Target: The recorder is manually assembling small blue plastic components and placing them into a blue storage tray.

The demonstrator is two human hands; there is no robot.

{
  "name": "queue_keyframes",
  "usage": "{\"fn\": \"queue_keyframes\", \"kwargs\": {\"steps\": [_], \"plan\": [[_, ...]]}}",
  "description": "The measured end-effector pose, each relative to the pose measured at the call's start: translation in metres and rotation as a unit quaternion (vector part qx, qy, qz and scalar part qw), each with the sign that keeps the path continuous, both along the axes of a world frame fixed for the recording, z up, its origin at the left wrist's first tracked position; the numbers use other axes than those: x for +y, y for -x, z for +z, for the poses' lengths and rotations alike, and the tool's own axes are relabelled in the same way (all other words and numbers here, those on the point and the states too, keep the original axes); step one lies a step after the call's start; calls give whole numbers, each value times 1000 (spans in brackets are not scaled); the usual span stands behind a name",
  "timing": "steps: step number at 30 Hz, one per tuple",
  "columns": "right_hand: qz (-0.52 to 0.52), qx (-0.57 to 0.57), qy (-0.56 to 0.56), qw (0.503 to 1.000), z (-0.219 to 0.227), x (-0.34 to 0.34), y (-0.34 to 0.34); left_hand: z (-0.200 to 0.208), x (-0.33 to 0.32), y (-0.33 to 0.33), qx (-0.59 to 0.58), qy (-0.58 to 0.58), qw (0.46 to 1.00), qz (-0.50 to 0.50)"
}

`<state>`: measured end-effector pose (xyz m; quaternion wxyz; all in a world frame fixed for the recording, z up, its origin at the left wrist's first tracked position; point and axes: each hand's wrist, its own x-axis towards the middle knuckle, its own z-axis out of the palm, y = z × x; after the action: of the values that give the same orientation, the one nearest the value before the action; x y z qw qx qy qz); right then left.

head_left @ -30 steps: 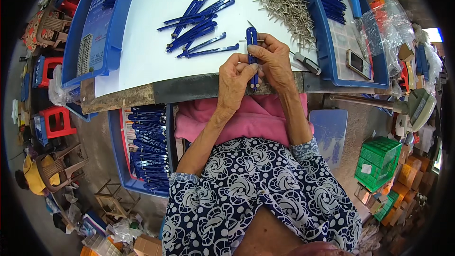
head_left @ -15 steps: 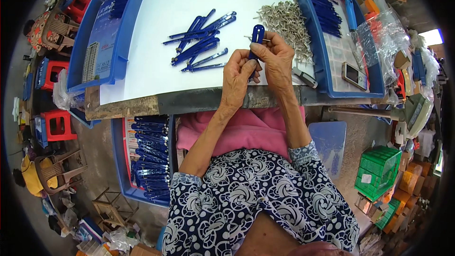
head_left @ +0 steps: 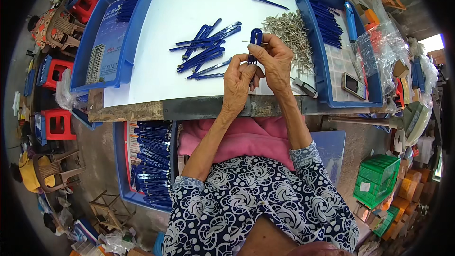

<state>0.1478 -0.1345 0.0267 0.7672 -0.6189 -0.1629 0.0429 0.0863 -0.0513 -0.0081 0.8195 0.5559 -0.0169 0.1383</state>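
1. Table [head_left: 189, 108]: being covered by a white sheet [head_left: 151, 71], the front edge being left exposed.
2. Right blue tray [head_left: 360, 104]: being carried along the table's right edge, down to the front right corner.
3. Left blue tray [head_left: 124, 68]: being carried along the table's left edge.
4. Lower blue tray [head_left: 121, 161]: being kept below the table's front edge, left of its middle; many blue pieces [head_left: 154, 161] being held in it, stacked.
5. Loose pile of blue strips [head_left: 204, 50]: being supported near the table's middle, laid crisscross.
6. Heap of metal pins [head_left: 290, 31]: being gathered just beside the right tray.
7. Right hand [head_left: 276, 61]: thumb and fingers being pressed together, the upper part of a blue strip [head_left: 255, 38] being pinched.
8. Left hand [head_left: 237, 85]: the strip's lower part being pinched by thumb and fingers.
9. Held blue strip: being raised roughly upright, above the table's front edge.
10. Phone [head_left: 353, 86]: being stored in the right tray's front right corner.
11. Grey tool [head_left: 305, 87]: being supported near the table's front edge, beside the right tray.
12. Single metal pin [head_left: 245, 41]: being held crosswise at the held strip; whether it is being passed through cannot be told.
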Motion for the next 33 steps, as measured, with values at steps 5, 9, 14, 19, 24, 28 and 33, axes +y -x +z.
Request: {"fn": "queue_keyframes", "kwargs": {"steps": [5, 9, 14, 19, 24, 28, 33], "plan": [[-21, -28, 18, 999, -3, 2, -1, 1, 0, 3, 6, 20, 1000, -6], [-28, -36, 40, 998, -4, 2, 0, 3, 0, 6, 18, 27, 999, -8], [-33, -51, 42, 997, -11, -1, -3, 3, -2, 9, 28, 52, 998, -22], [-30, -20, 17, 999, -11, -3, -1, 3, -7, 11, 38, 69, 996, -34], [4, -2, 67, 998, -16, -10, -4, 2, -6, 12, 50, 66, 996, -23], [-10, -46, 34, 998, -10, -6, 0, 0, -4, 13, 52, 63, 997, -18], [-20, -57, 28, 998, -15, -3, -2, -5, -5, 17, 71, 65, 995, -21]]}}
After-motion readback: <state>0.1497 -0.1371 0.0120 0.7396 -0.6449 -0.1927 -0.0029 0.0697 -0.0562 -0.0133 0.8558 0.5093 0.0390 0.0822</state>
